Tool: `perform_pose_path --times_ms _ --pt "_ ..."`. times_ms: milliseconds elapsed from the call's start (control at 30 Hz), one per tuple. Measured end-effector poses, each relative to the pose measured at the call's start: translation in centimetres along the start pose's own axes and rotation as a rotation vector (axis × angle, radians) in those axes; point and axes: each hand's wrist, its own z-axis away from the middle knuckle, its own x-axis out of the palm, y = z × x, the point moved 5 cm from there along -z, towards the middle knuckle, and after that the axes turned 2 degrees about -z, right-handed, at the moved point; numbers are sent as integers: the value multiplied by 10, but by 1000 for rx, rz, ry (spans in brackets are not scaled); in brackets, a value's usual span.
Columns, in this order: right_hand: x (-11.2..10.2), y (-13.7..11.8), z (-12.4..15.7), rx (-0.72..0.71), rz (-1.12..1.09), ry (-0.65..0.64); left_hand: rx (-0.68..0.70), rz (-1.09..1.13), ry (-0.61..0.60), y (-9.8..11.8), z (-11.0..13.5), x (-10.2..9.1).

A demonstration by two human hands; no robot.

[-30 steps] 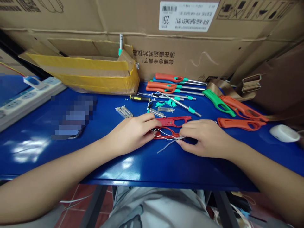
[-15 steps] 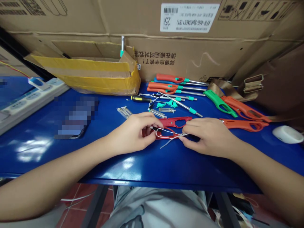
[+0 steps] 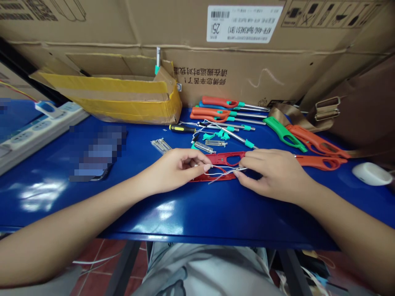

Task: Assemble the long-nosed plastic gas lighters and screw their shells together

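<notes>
My left hand [image 3: 183, 169] is closed in a pinch on thin white wires [image 3: 226, 165]. The wires run across to a small metal part [image 3: 239, 169], which my right hand [image 3: 271, 174] grips between thumb and fingers; the rest of that part is hidden. A clear thin tube [image 3: 218, 178] sticks out from it toward the left. Beneath my hands lie two red lighter handle halves, one behind [image 3: 221, 158] and one in front [image 3: 226, 177], both partly covered by my fingers.
Behind my hands lie clear fuel tanks [image 3: 203, 147], green plastic pieces [image 3: 222, 135], metal lighter tubes [image 3: 234, 136] and a screwdriver [image 3: 182, 128]. Orange lighters [image 3: 210, 114] and a green handle [image 3: 284, 133] lie farther back. A yellow-taped box [image 3: 123, 98], phone [image 3: 100, 152], power strip [image 3: 33, 127] and white mouse [image 3: 372, 173] surround them.
My left fingers have shifted from a dark-ended piece on the wires to a pinch on the wires themselves, pulling them straighter. My right hand keeps its grip, almost unmoved.
</notes>
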Motion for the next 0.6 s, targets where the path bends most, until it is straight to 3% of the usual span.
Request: perform_pose_path --times_ms 400,600 --pt "-9 -3 2 -34 52 98 -275 317 -62 -8 0 1" --pt "-7 -2 1 -36 36 83 -294 401 -86 -9 0 2"
